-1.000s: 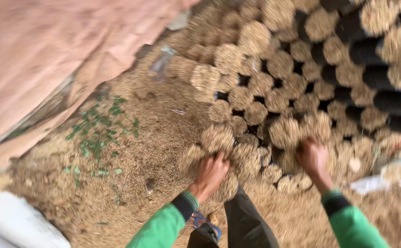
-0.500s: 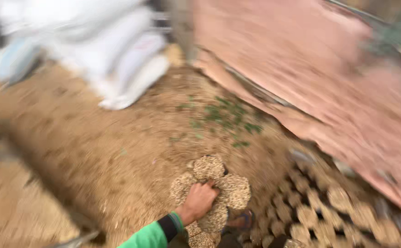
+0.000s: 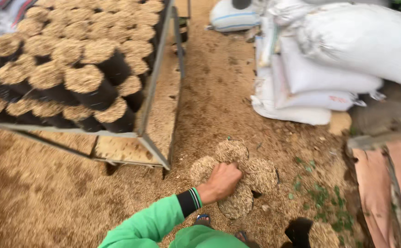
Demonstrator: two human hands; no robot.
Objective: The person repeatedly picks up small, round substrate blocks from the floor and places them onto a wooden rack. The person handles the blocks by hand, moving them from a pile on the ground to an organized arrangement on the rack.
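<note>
Seedling bags, husk-filled, cluster of four (image 3: 235, 177) — carried in one hand above the husk-strewn ground, off the near corner of the metal rack (image 3: 157, 117).

Left hand (image 3: 222, 181) clenched over the meeting rims, grasping all four together; right hand out of view (state cannot be told). Likely soft thin-walled bags, loose fill, moderately heavy, prone to sag and spill; best pinched at the gathered rims. More filled bags (image 3: 72, 69) lie stacked on the rack; white sacks (image 3: 333, 69) stand well apart.
</note>
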